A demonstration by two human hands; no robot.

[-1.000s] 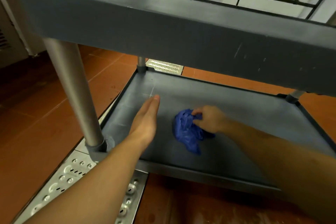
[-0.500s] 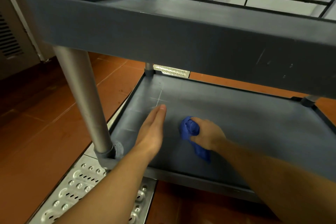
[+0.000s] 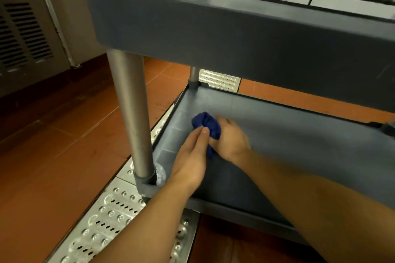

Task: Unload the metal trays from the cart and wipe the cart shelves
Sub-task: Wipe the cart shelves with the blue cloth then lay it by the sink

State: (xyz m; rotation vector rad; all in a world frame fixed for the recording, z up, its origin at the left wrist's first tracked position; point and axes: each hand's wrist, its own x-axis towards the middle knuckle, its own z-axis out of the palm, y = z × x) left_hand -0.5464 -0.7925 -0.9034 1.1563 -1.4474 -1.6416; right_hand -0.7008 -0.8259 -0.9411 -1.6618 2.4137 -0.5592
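On lower shelf (image 3: 299, 141), right hand (image 3: 232, 141) gripping blue cloth (image 3: 206, 123), left hand (image 3: 191, 156) seemingly touching.

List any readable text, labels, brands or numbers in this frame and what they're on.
None readable.
Cart shelves: plain grey, only scuffs and faint moulded lines, no label.
Blue cloth bunched under the right hand: no tag showing.
Left hand: nothing written.
Cart post, perforated metal floor grate, vented cabinet: no markings visible.
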